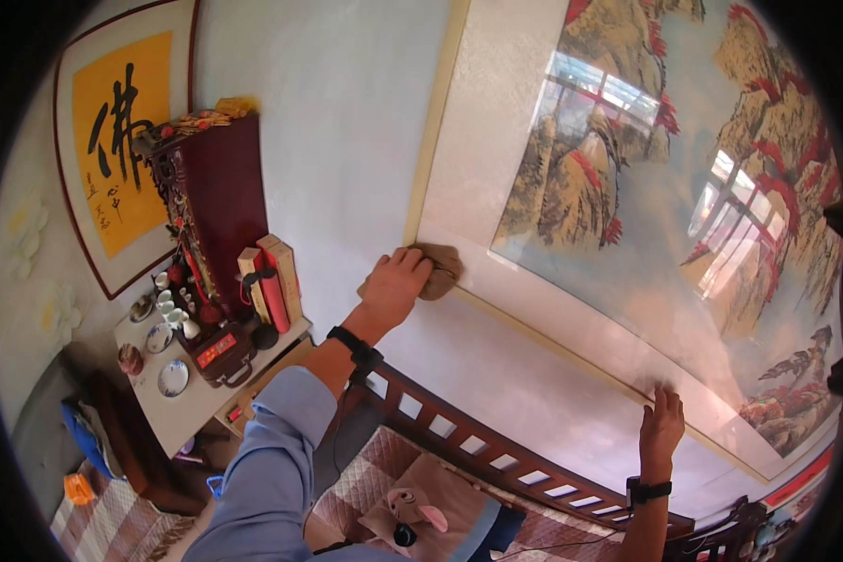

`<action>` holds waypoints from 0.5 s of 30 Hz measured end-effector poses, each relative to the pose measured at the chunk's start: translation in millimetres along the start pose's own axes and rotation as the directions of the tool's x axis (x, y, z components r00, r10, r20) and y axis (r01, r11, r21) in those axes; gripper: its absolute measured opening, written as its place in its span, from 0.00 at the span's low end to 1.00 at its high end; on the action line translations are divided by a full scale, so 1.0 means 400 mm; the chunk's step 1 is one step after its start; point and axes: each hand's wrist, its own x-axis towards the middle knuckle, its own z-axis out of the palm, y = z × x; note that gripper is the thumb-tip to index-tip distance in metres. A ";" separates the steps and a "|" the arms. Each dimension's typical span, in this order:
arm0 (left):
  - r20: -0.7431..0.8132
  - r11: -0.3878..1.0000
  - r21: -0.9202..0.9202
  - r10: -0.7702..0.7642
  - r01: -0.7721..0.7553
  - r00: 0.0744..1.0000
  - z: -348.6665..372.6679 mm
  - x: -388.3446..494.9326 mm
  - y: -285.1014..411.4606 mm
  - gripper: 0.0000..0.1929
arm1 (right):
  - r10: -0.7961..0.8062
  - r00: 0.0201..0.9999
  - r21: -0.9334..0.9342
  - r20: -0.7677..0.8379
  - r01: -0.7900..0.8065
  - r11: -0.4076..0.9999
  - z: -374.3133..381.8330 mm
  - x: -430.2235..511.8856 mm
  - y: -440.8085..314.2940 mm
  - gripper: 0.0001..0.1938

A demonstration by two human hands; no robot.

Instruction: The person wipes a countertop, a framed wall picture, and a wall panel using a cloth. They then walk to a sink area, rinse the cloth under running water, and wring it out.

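A large landscape painting [576, 190] hangs behind glass on the wall, in a thin pale-gold picture frame [534, 335]. My left hand [393, 277] presses a bunched brown cloth [437, 270] against the frame's lower left corner. Part of the cloth is hidden under my fingers. Farther right, my right hand [662, 425] is at the frame's lower edge, fingers pointing up over the glass and nothing visible in it. Window reflections show on the glass. Both wrists wear black bands.
Below the frame runs a slatted wooden headboard [474, 444], with a plush toy [407, 506] on a brown pillow [456, 485]. To the left, a table [156, 421] carries saucers [173, 378], white cups, a brown case [218, 355], boxes and a dark red cabinet [225, 211]. Framed calligraphy [123, 140] hangs behind.
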 end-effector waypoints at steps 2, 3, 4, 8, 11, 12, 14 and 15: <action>-0.076 0.999 0.009 -0.052 0.052 0.996 -0.006 0.001 -0.051 0.20 | 0.005 1.000 -0.051 0.011 -0.004 0.999 0.012 0.008 0.002 0.24; -0.089 0.998 -0.032 -0.051 0.048 0.995 -0.004 0.003 -0.067 0.20 | 0.000 1.000 -0.078 0.012 0.001 0.997 0.017 0.010 0.004 0.22; -0.107 0.996 -0.071 -0.053 0.046 0.993 0.000 0.004 -0.080 0.20 | 0.007 1.000 -0.103 0.028 -0.004 0.995 0.023 0.012 0.006 0.21; -0.170 0.983 -0.173 -0.094 0.064 0.981 0.022 0.008 -0.095 0.21 | -0.002 0.999 -0.076 0.037 0.005 0.997 0.040 0.014 0.005 0.09; -0.165 0.973 -0.212 -0.131 0.094 0.978 0.027 0.008 -0.087 0.25 | -0.044 0.999 -0.064 -0.021 0.042 0.997 0.050 0.011 0.002 0.06; -0.144 0.970 -0.219 -0.141 0.107 0.980 0.022 0.012 -0.085 0.26 | -0.049 0.998 -0.067 -0.034 0.047 0.997 0.052 0.007 0.002 0.06; -0.143 0.970 -0.214 -0.149 0.117 0.978 0.004 0.035 -0.085 0.28 | -0.060 0.996 -0.063 -0.067 0.056 0.996 0.058 0.001 0.004 0.06; -0.165 0.973 -0.204 -0.143 0.108 0.976 -0.011 0.060 -0.089 0.28 | -0.066 0.994 -0.055 -0.088 0.061 0.997 0.061 -0.002 0.005 0.05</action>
